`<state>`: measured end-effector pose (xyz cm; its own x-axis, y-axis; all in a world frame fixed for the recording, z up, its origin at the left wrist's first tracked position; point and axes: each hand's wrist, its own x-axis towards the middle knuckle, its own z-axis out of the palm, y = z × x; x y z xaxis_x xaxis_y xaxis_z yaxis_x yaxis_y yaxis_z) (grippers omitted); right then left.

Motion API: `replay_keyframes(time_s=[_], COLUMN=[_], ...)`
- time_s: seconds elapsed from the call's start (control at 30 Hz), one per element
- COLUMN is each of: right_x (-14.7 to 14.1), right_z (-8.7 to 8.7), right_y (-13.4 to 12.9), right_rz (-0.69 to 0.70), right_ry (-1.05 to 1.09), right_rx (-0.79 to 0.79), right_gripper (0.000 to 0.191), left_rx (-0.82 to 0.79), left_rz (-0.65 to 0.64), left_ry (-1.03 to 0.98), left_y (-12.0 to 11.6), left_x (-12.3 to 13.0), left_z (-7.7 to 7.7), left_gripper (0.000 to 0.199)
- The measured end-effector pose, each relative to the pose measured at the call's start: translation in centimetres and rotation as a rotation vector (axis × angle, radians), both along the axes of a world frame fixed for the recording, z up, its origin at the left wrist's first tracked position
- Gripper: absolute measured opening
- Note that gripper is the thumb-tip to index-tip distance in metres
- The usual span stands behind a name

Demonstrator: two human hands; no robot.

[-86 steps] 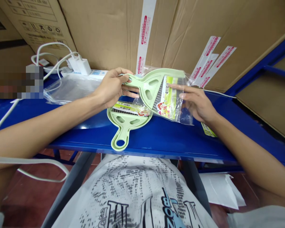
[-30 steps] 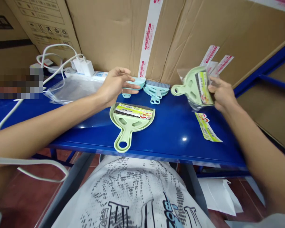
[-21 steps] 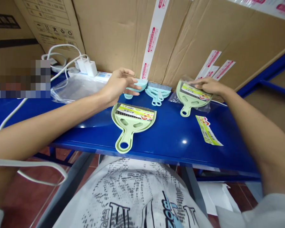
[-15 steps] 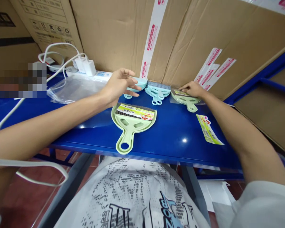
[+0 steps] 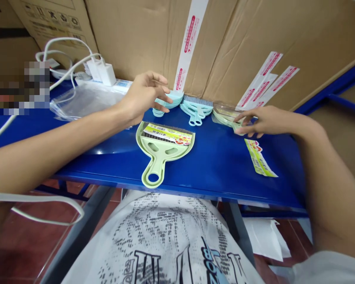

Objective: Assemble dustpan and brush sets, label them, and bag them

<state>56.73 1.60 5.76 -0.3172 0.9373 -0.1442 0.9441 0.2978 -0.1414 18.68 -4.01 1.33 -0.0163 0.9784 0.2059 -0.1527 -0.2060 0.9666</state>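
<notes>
A light green dustpan with a brush lies near the table's front edge, a printed yellow-green label across its bristles. Above and behind it is my left hand, fingers loosely spread and holding nothing. Just beyond those fingers sit stacked light blue dustpans, partly covered by the hand. My right hand is over the handle of another green dustpan set in clear film. Its fingers are apart, thumb and index close to that handle; whether they touch it I cannot tell.
Light blue brushes lie at the table's back. A loose label is on the right of the blue table. Clear plastic bags, a power strip with white chargers and cables occupy the left. Large cardboard boxes stand behind.
My right hand has come back from the wrapped dustpan's brush to its handle, fingers now spread. My left hand hovers near the blue stack as before. The view has shifted slightly.
</notes>
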Motion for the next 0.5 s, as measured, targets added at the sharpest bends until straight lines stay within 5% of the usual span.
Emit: replay_keyframes(time_s=[0.2, 0.5], right_x=[0.6, 0.8], right_z=[-3.4, -2.7], right_y=[0.7, 0.7], right_rz=[0.195, 0.244], right_ry=[0.122, -0.153], right_rx=[0.195, 0.211], right_gripper=[0.032, 0.027], left_rx=[0.003, 0.051], left_rz=[0.01, 0.026], left_ry=[0.047, 0.126], left_y=[-0.2, -0.3], left_x=[0.1, 0.0], left_z=[0.2, 0.4], left_gripper=[0.027, 0.029])
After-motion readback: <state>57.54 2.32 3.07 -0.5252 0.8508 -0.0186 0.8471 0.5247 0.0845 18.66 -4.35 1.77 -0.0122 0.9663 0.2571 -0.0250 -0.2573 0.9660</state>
